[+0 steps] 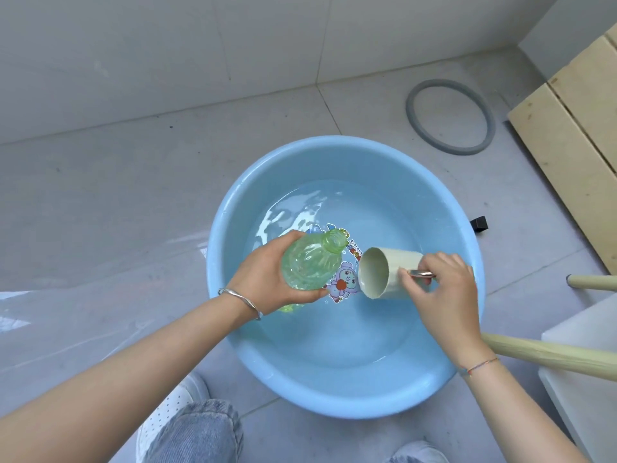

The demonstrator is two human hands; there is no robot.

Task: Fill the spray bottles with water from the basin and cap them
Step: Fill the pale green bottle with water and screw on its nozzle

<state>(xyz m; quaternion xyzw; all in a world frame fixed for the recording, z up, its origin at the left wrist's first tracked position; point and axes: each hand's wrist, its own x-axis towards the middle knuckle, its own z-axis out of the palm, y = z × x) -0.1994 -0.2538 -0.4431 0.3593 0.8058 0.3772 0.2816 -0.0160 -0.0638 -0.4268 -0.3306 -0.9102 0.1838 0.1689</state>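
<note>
A light blue basin (230, 235) sits on the tiled floor with shallow water and a cartoon sticker on its bottom. My left hand (267, 272) grips a translucent green bottle (310, 265) without a cap, held over the water with its open neck pointing up and right. My right hand (440, 285) holds a pale cream cup (387, 272) by its metal handle. The cup lies tipped on its side, its open mouth facing the bottle's neck, a short gap apart. No cap or spray head is in view.
A grey rubber ring (450, 116) lies on the floor behind the basin. Wooden boards (574, 135) stand at the right, with wooden furniture legs (547, 354) and a white surface at the lower right. My knees and a white shoe (173, 409) are at the bottom edge.
</note>
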